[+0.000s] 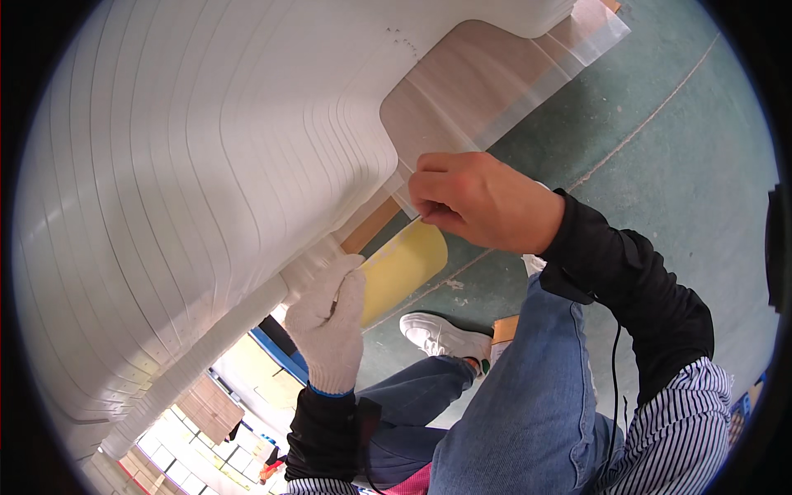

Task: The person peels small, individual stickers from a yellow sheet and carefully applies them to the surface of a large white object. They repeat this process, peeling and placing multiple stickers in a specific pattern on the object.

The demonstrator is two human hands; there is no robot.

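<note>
A curved yellow sheet (404,268) spans the gap between my hands, beside a tall stack of white moulded shells (190,140). My left hand (328,318), in a white knitted glove, is closed on the sheet's left end, close to the stack's lower edge. My bare right hand (487,202) pinches its upper right corner, fingers curled and thumb pressed against the edge. The sheet bows downward at its free lower side. What its far face looks like is hidden.
Clear plastic film (495,99) over a brown board lies under the stack. Below is a green floor (635,165) with a pale line. My legs in jeans (520,379) and a white shoe (437,334) are close, with a small cardboard box (505,330) beside them.
</note>
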